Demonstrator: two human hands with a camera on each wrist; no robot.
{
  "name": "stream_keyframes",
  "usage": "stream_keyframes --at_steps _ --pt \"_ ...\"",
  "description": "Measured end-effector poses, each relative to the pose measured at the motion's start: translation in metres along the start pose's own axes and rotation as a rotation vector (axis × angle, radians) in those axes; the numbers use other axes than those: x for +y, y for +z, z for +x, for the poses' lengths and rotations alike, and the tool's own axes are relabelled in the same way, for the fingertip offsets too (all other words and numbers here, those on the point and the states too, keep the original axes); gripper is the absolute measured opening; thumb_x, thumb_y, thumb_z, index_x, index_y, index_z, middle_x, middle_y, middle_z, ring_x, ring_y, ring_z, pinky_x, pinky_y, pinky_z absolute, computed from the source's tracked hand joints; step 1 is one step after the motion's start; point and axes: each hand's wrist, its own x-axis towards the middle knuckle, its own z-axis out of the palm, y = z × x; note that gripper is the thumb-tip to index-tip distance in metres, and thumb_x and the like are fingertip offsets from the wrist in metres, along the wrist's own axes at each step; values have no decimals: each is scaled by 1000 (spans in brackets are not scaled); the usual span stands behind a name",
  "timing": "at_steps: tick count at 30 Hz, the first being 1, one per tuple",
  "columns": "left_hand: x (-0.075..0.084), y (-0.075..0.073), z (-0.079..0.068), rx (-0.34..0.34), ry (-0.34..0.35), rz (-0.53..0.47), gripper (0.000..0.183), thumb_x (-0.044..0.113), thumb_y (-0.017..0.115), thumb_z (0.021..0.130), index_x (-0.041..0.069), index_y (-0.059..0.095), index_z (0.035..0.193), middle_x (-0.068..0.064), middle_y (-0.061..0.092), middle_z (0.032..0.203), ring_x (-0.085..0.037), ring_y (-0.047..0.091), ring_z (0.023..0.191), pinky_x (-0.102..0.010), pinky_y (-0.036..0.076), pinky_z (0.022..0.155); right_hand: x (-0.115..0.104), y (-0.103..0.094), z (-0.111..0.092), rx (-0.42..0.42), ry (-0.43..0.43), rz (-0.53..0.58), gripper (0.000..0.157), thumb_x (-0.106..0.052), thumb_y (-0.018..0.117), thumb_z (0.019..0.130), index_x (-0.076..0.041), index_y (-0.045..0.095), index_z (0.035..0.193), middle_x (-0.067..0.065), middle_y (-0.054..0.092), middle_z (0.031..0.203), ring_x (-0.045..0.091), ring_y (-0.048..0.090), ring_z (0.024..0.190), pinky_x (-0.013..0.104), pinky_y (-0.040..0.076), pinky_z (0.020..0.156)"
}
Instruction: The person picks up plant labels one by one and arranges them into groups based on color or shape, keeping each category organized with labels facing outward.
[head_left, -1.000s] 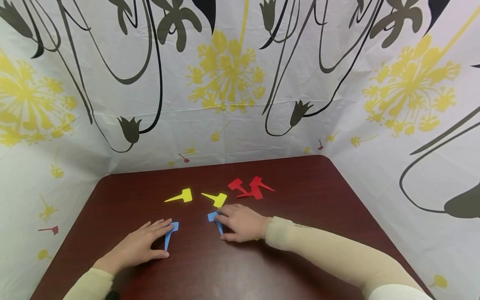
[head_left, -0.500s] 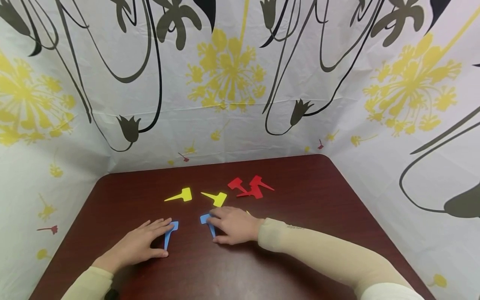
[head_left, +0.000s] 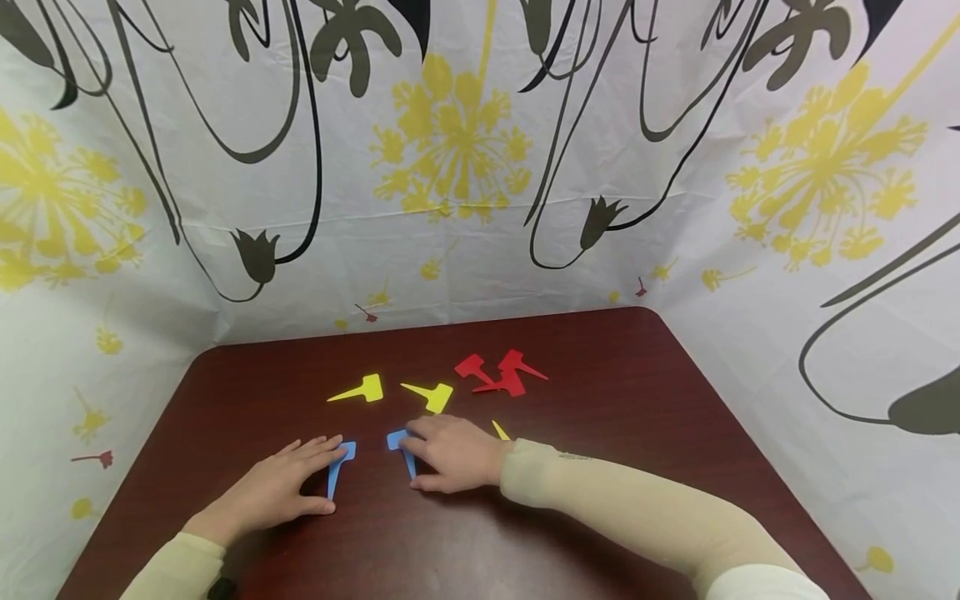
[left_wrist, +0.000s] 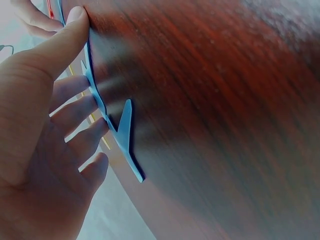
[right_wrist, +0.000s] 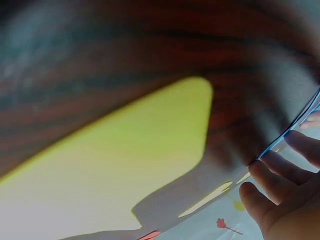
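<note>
My left hand (head_left: pixel 273 490) lies palm down on the left of the table, fingertips on the head of a blue T-shaped plant label (head_left: pixel 347 452). Its thumb tip is near the label's pointed end. The left wrist view shows straight fingers along thin blue label edges (left_wrist: pixel 129 117). In the middle, my right hand (head_left: pixel 457 454) presses another blue plant label (head_left: pixel 396 440) with extended fingertips, the thumb beside its point; the hand hides part of it. A yellow plant label (right_wrist: pixel 140 155) lies under my right wrist, only its tip showing in the head view.
Two yellow labels (head_left: pixel 371 387) lie beyond the hands. Several red labels (head_left: pixel 471 367) overlap farther back, right of the middle. The dark reddish-brown table (head_left: pixel 600 358) has rounded far corners, and a flower-printed white cloth (head_left: pixel 480 283) hangs around it.
My right hand has slid leftward with the blue label toward my left hand, uncovering the tip of a yellow label by its wrist. The left hand has stayed nearly still.
</note>
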Motion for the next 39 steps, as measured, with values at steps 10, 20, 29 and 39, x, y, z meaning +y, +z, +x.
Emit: stream_keyframes --at_steps 10,20,29,39 --pt "-1 1 1 1 -21 -6 87 63 73 82 14 50 150 -9 44 155 -36 40 142 -59 28 115 -9 2 10 3 -11 -11 68 -62 55 95 -16 55 144 7 54 141 17 54 124 28 43 107" --pt "-3 5 3 1 -44 -5 90 63 74 81 16 47 152 -10 44 155 -35 37 144 -59 27 115 -19 -4 18 -14 -1 -13 68 -62 55 95 -15 55 145 7 54 142 18 54 127 29 42 108" --pt "-1 2 2 -9 -48 -18 87 61 74 82 14 49 151 -10 43 156 -36 36 144 -61 26 115 -32 -6 27 -41 24 -73 71 -66 52 95 -16 54 145 5 55 139 17 54 124 31 43 107" --pt "0 2 0 -1 -42 -21 84 56 76 83 14 49 151 -9 42 156 -36 36 144 -61 26 114 -43 -10 34 -44 63 -97 70 -68 51 94 -16 58 140 2 56 134 14 55 118 27 49 99"
